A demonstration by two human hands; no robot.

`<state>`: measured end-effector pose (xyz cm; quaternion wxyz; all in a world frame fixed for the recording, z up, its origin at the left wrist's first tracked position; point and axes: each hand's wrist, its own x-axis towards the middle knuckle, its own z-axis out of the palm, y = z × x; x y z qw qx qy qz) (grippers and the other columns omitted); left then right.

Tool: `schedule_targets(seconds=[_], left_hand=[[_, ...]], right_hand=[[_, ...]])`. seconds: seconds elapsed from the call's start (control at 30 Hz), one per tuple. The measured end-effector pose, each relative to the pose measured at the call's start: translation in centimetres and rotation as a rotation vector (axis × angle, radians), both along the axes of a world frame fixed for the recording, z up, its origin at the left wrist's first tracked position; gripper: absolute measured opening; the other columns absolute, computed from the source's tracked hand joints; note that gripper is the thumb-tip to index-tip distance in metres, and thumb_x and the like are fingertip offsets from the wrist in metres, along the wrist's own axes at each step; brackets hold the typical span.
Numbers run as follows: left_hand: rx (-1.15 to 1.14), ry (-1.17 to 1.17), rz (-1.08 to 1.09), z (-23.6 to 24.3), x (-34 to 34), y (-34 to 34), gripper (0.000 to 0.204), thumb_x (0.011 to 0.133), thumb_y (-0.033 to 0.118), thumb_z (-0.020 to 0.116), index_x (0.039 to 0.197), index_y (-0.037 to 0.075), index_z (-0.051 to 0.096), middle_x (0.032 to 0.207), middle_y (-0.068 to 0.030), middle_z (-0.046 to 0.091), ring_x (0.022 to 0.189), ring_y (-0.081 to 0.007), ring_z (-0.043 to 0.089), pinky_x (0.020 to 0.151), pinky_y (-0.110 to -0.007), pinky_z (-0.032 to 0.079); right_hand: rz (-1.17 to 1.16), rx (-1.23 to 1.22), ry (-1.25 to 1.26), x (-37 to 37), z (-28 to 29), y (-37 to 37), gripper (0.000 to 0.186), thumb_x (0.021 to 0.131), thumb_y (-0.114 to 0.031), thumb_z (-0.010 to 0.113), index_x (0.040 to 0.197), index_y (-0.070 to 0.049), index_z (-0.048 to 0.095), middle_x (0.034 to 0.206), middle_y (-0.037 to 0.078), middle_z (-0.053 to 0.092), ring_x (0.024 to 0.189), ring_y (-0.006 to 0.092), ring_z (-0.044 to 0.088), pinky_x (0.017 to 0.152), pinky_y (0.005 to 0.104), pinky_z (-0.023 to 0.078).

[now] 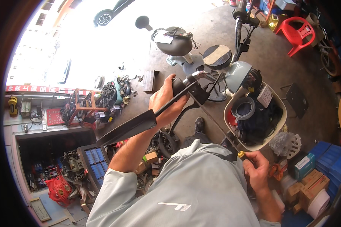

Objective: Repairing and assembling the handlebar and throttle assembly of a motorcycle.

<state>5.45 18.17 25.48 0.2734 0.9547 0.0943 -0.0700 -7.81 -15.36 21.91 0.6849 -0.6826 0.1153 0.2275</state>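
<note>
My left hand [165, 100] is wrapped round the black grip at the end of a scooter's handlebar [201, 75]. A black rear-view mirror [129, 128] on a straight stem reaches past that wrist toward the lower left. My right hand [257, 168] is closed on the yellow end of a long-shafted screwdriver [219, 128], low and to the right. Its thin shaft slants up to the black switch housing [199, 94] beside the grip. Whether the tip sits in a screw cannot be made out. A pale blue-grey headlight shell [238, 74] stands right of the housing.
A cream basket [282, 126] in front holds a grey tape-like ring [243, 108], a white box and dark cloth. Blue bins [331, 160] and cartons [310, 187] crowd the lower right. A red chair [297, 34] and another scooter [175, 43] stand farther off. Parts [113, 96] lie left.
</note>
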Motion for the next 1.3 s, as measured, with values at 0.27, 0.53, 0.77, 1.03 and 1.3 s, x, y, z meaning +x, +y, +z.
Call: schedule_targets(seconds=[0.27, 0.53, 0.77, 1.03, 1.3], left_hand=[[0.015, -0.013, -0.014, 0.3, 0.1, -0.1, 0.075, 0.086, 0.036, 0.068, 0.144, -0.002, 0.038, 0.115, -0.0295, 0.065, 0.11, -0.0426, 0.065, 0.096, -0.046, 0.049], [-0.044, -0.041, -0.052, -1.1, -0.3, 1.4, 0.08, 0.079, 0.034, 0.075, 0.145, 0.005, 0.039, 0.112, -0.0239, 0.065, 0.107, -0.0374, 0.064, 0.096, -0.044, 0.048], [-0.07, -0.02, -0.059, -1.0, 0.0, 1.5, 0.084, 0.078, 0.035, 0.075, 0.147, 0.004, 0.037, 0.119, -0.0267, 0.061, 0.111, -0.0396, 0.062, 0.098, -0.044, 0.047], [-0.096, -0.004, -0.052, -0.6, 0.0, 1.3, 0.084, 0.078, 0.033, 0.075, 0.147, 0.004, 0.037, 0.118, -0.0254, 0.061, 0.111, -0.0398, 0.061, 0.098, -0.044, 0.047], [0.064, -0.465, -0.164, -0.2, -4.4, 0.3, 0.058, 0.082, 0.015, 0.074, 0.134, -0.001, 0.051, 0.119, -0.0212, 0.06, 0.114, -0.0347, 0.059, 0.097, -0.046, 0.043]], right_hand=[[-0.034, 0.177, 0.107, 0.6, 0.0, -0.4, 0.015, 0.091, 0.0, 0.064, 0.106, 0.002, 0.064, 0.075, -0.001, 0.06, 0.06, 0.0031, 0.048, 0.055, 0.0203, 0.039], [-0.045, 0.17, 0.051, -0.7, -1.0, -2.9, 0.017, 0.093, -0.002, 0.061, 0.11, 0.001, 0.061, 0.075, 0.004, 0.061, 0.055, 0.0057, 0.05, 0.049, 0.0209, 0.037], [-0.115, -0.129, 0.0, -3.6, -2.5, -6.7, 0.015, 0.091, -0.005, 0.063, 0.105, 0.001, 0.062, 0.075, 0.002, 0.06, 0.058, 0.0052, 0.049, 0.052, 0.0213, 0.038], [0.038, -0.219, -0.192, -3.2, -4.2, -0.7, 0.023, 0.086, -0.006, 0.068, 0.107, 0.003, 0.066, 0.091, 0.013, 0.072, 0.084, 0.0182, 0.068, 0.079, 0.032, 0.052], [-0.026, -0.193, -0.201, -3.5, -4.7, 0.4, 0.023, 0.087, -0.005, 0.067, 0.109, 0.003, 0.066, 0.095, 0.014, 0.072, 0.087, 0.0206, 0.069, 0.082, 0.033, 0.052]])
